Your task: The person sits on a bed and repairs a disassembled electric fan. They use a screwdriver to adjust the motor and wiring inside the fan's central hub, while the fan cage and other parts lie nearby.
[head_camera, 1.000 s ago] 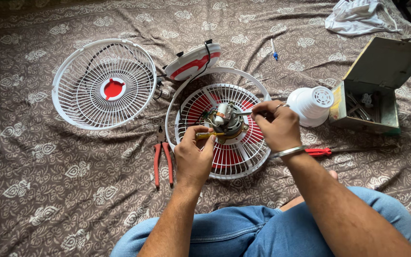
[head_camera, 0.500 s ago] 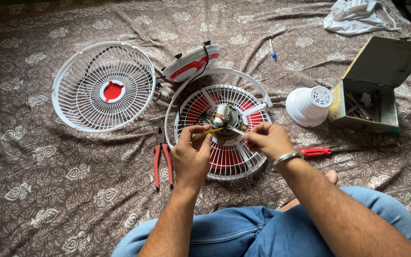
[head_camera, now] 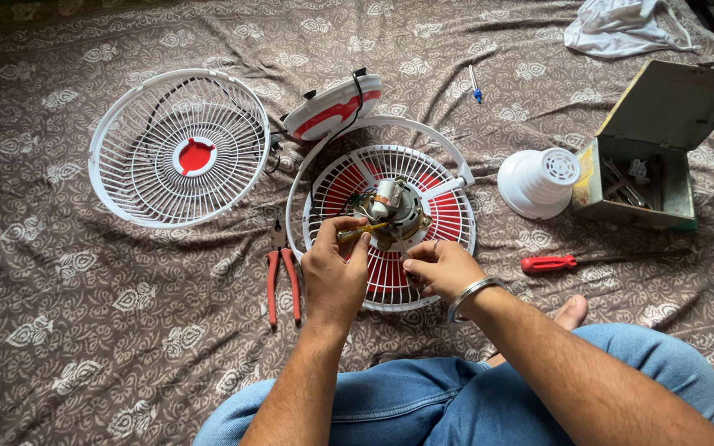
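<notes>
A small fan motor [head_camera: 393,206] sits bare in the middle of a white rear fan guard [head_camera: 456,216] with red blades under it. My left hand [head_camera: 334,268] is closed around a yellow-handled tool [head_camera: 363,232] whose tip points at the motor. Just to its right, my right hand [head_camera: 440,267] rests over the lower part of the guard with fingers pinched together; whether they hold some small part is hidden. A metal bangle is on that wrist.
The loose front guard [head_camera: 179,149] lies to the left, the fan base [head_camera: 332,106] behind. Red-handled pliers [head_camera: 282,277] lie left of my hand, a red screwdriver [head_camera: 549,263] to the right. A white motor cover [head_camera: 538,180] and open green toolbox [head_camera: 650,157] are at right.
My right hand has drawn back from the motor toward me, down to the lower edge of the guard. My left hand stays at the motor with the yellow tool.
</notes>
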